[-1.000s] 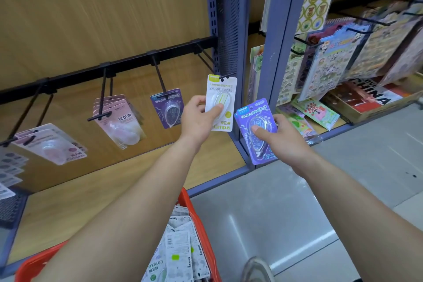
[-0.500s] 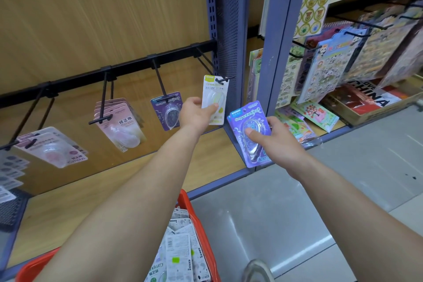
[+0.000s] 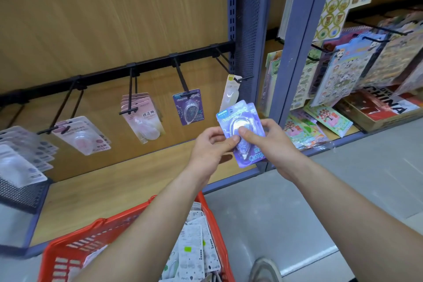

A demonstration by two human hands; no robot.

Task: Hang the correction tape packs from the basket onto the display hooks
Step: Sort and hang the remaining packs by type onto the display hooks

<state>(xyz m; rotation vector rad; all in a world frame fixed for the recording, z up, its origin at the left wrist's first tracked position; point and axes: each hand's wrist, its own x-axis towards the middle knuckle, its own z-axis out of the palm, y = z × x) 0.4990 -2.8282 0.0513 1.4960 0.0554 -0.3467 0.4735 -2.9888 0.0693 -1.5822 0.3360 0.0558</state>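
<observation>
A blue-purple correction tape pack [image 3: 240, 119] is held up in front of the shelf by both hands. My right hand [image 3: 272, 144] grips its right side with the thumb on the blister. My left hand [image 3: 210, 151] pinches its left edge. A white-yellow pack [image 3: 231, 94] hangs alone on the rightmost hook [image 3: 243, 79], turned edge-on. A purple pack [image 3: 188, 106] hangs on the hook to its left, and pink packs [image 3: 143, 119] hang further left. The red basket [image 3: 91, 242] below holds several more packs.
A blue perforated upright [image 3: 247, 30] borders the hooks on the right. Sticker sheets [image 3: 343, 75] hang in the bay beyond it. A black mesh tray [image 3: 20, 197] sits at the left of the wooden shelf. My shoe [image 3: 265, 270] is on the grey floor.
My left hand let go of the white-yellow pack, which now hangs on the rightmost hook, and moved down to the blue-purple pack held by my right hand.
</observation>
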